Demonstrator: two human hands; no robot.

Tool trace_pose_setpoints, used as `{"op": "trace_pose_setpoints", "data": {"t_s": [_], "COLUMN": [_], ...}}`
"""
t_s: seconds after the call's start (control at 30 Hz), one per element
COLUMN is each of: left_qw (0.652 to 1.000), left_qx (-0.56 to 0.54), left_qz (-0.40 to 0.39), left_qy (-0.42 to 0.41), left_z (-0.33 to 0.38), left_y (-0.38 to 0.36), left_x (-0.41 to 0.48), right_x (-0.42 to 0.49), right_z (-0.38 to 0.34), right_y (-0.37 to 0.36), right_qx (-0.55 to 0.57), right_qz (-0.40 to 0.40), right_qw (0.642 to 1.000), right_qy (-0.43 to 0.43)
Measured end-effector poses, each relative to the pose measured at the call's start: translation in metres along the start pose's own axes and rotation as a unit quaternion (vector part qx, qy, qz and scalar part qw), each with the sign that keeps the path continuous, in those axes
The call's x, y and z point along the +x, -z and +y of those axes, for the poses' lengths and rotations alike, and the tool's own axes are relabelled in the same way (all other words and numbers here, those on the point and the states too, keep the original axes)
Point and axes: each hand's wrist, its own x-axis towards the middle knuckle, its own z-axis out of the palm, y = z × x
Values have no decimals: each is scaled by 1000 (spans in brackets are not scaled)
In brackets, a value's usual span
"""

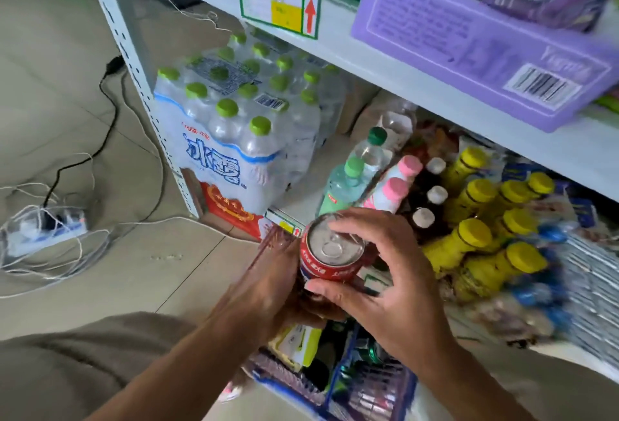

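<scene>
Shelf rack [134,62]: white metal, right in front of the person, stocked on both levels in view.
Water pack [241,125]: shrink-wrapped green-capped bottles at the left end of the lower level, sitting on a red carton [231,212].
Purple box [469,48]: overhangs the edge of the upper level.
Yellow-capped bottles [475,233]: crowded rows just right of the hands.
Basket [378,387]: blue-framed, full of packets, directly under the wrists.
Power strip [50,229]: on the floor at left, in a tangle of cables.
Small bottles: 2 green-capped [355,169], 2 pink-capped [397,189] and 3 white-capped [432,199], just behind the can.
Right hand [388,280]: thumb on the near wall, fingers arched over the far rim, gripping.
Left hand [278,290]: motion-blurred, cupped round the can's left side and underside.
Red can [331,253]: upright, unopened, held between both hands above the basket, at the lower shelf's front edge.
</scene>
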Motion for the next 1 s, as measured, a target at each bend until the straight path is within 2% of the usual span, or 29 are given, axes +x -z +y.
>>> {"op": "trace_pose_setpoints", "data": {"t_s": [0.07,0.2,0.3,0.37,0.47,0.53,0.63,0.7,0.83,0.93,0.97,1.0], "left_qw": [1000,999,998,998,997,992,977,966,944,938,941,946], "left_qx": [9,42,24,-17,-62,-78,-68,-21,57,82,101,124], "left_qz": [9,-14,-38,-43,-33,-9,24,14,-45,-78,-71,-60], "left_qy": [5,30,46,34,-36,-102,-202,-257,-321,-328,-316,-293], "left_z": [1,9,15,19,25,26,31,40,53,55,56,57], "left_y": [-5,-14,-13,-9,-3,-1,3,7,13,13,13,14], "left_x": [1,-5,-6,-4,1,3,-1,-6,-14,-19,-21,-22], "right_x": [0,3,5,3,-1,-2,0,2,1,-1,-2,-4], "right_z": [2,6,13,19,24,26,30,35,39,41,41,41], "right_y": [5,17,25,26,21,17,16,16,17,19,20,22], "right_qx": [-16,-31,17,89,253,320,363,392,326,328,330,309], "right_qz": [-6,-28,-26,-27,-5,30,86,100,43,61,70,66], "right_qw": [1000,999,999,992,951,920,883,846,812,816,832,866], "right_qy": [13,-20,-43,-84,-180,-225,-285,-349,-483,-472,-440,-388]}}
